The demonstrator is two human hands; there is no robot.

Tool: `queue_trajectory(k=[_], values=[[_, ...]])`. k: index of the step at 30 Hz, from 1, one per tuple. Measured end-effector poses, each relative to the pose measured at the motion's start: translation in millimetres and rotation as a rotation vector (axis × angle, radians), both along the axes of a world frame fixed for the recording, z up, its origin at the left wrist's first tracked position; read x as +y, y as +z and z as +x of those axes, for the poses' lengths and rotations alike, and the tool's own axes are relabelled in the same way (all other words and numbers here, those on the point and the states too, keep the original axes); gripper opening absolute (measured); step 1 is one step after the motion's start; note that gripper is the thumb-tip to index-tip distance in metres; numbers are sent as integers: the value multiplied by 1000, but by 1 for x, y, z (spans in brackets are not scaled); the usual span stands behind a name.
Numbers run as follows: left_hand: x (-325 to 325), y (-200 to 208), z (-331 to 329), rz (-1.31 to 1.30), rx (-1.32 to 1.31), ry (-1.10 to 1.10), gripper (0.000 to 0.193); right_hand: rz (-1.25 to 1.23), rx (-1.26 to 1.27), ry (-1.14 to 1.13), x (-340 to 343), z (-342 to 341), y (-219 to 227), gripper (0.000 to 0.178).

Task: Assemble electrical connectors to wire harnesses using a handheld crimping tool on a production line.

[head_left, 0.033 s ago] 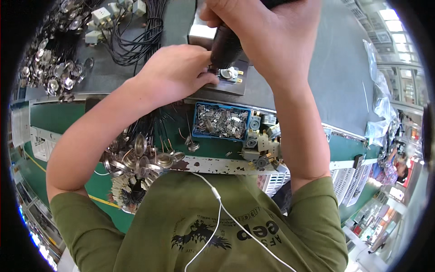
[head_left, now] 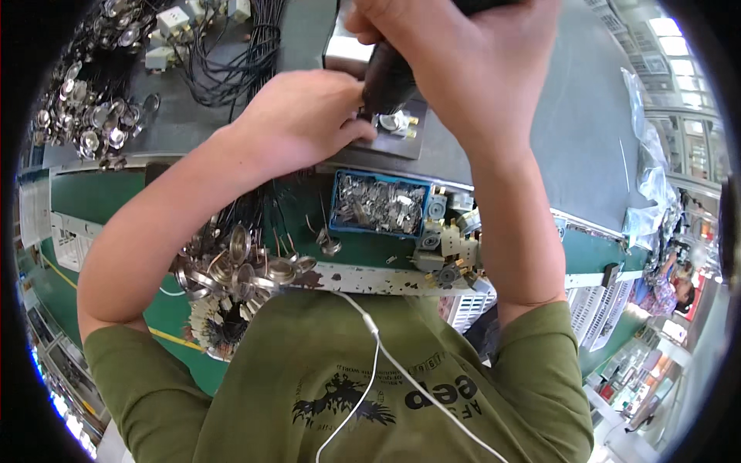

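My right hand (head_left: 482, 69) is wrapped round a black power screwdriver (head_left: 388, 81) at the top of the view, its nose pointing down. Beneath the nose, a small part with a silvery round body and brass tabs (head_left: 395, 122) sits on a flat metal block (head_left: 401, 147). My left hand (head_left: 297, 112) comes in from the left, its fingers bent in and its thumb close beside that part. What its fingertips hold is hidden behind the screwdriver and the hand itself. A shiny metal box (head_left: 346, 52) stands just behind.
A blue tray (head_left: 374, 230) of small metal clips lies nearer me, with beige terminal blocks (head_left: 457, 245) on its right. Wired round metal cups (head_left: 239, 258) pile up front left; more cups (head_left: 93, 127) and black cables (head_left: 266, 50) lie far left. Plastic film (head_left: 644, 174) hangs at right.
My right hand has shifted slightly right, with the screwdriver still in it. My left hand has barely moved, and the part stays on the block.
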State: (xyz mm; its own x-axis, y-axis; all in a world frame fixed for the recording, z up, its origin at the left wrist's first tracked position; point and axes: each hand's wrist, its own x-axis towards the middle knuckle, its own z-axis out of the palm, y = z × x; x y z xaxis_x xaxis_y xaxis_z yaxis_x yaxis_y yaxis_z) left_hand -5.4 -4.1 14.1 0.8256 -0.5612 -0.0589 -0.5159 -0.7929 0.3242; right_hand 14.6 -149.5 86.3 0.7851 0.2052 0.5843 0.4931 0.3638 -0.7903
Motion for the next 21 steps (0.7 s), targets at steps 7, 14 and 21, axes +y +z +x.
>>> queue_trajectory(k=[7,14,21], values=[[3,-15,1,-153,-64,-26,32,-58,45,-100,-2,-9,-4,61],[4,-21,-2,-234,-106,-32,31,62,-37,-95,6,-10,-11,53],[3,-10,-9,-70,-58,-3,32,-92,-233,-337,-28,2,-25,50]])
